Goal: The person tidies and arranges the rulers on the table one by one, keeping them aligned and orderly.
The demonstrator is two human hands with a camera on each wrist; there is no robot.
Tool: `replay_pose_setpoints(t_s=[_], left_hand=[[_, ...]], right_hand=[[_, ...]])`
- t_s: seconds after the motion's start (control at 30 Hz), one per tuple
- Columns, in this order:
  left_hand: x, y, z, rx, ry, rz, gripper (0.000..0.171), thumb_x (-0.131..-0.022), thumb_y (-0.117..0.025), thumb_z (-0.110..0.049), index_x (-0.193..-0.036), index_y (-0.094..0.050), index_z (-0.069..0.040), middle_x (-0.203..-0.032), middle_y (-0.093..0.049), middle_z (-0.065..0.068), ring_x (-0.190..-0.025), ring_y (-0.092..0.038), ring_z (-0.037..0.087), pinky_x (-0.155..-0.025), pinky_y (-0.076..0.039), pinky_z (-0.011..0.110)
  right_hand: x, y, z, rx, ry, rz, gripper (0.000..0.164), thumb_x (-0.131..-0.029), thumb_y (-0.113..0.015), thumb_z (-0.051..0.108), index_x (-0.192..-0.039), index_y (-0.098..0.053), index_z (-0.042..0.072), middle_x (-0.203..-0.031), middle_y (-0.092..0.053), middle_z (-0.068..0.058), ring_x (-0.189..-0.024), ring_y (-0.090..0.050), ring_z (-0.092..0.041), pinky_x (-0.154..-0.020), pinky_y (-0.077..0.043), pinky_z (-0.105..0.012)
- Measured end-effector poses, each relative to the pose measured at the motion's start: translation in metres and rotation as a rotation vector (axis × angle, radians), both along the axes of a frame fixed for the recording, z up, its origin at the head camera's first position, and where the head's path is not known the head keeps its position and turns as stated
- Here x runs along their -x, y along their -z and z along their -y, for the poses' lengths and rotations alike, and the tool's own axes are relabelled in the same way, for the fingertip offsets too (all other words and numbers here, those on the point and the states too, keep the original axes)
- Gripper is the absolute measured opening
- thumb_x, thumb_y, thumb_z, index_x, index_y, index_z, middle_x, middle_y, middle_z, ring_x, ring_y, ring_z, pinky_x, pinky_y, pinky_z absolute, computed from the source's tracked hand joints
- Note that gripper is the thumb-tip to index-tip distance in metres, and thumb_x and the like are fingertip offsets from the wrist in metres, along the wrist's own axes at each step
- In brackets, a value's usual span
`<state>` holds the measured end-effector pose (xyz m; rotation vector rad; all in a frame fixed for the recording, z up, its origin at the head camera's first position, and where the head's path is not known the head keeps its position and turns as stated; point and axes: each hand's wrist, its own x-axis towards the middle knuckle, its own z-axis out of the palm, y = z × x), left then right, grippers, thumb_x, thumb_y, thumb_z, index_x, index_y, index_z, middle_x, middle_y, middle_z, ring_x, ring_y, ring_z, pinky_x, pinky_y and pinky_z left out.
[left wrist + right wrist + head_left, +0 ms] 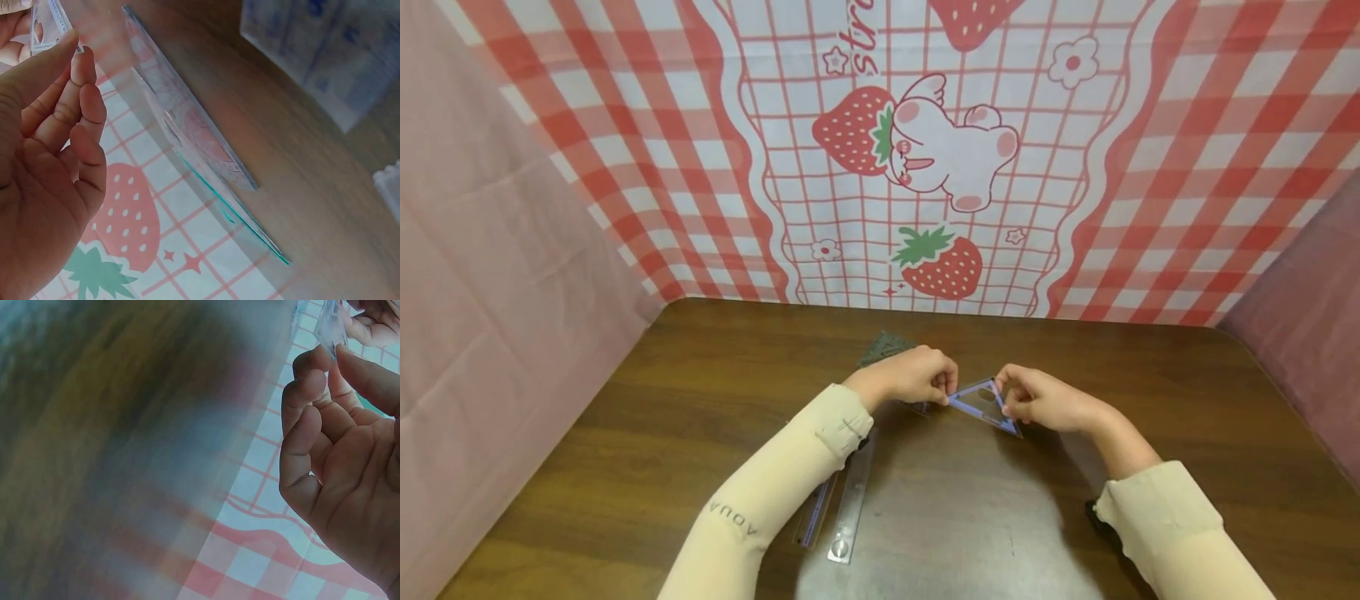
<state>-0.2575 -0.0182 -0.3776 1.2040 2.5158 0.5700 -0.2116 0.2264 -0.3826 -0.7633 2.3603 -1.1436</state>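
A clear set square (976,411) with purple-blue edges is held tilted between both hands above the table. My left hand (910,375) pinches its left corner between thumb and index finger, also seen in the left wrist view, where the set square (51,25) is at the top left. My right hand (1051,402) pinches its right side with thumb and fingertips; in the right wrist view the set square (331,328) is seen nearly edge-on. Below my left forearm lie a long clear ruler (852,504) and a ruler with a purple strip (812,515), both partly covered by the sleeve.
A dark green patterned piece (883,345) lies behind my left hand, partly hidden. Transparent flat pieces (190,106), one teal-edged, appear in the left wrist view. The brown wooden table (737,350) ends at a strawberry-print cloth (850,275); pink cloth (512,250) hangs at the left.
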Motion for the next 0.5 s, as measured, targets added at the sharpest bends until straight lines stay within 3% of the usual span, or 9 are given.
replay_pose_setpoints(t_s=[0.5], left_hand=[[-0.015, -0.002, 0.012, -0.026, 0.002, 0.014, 0.005, -0.091, -0.072, -0.011, -0.09, -0.067, -0.009, -0.082, -0.07, 0.0, -0.071, -0.061, 0.005, -0.066, -0.05, 0.014]], right_hand=[[-0.006, 0.0, 0.003, 0.078, -0.075, 0.012, 0.021, -0.092, -0.059, -0.005, -0.108, -0.044, -0.007, -0.068, -0.049, 0.0, -0.061, -0.048, -0.008, -0.056, -0.044, -0.026]])
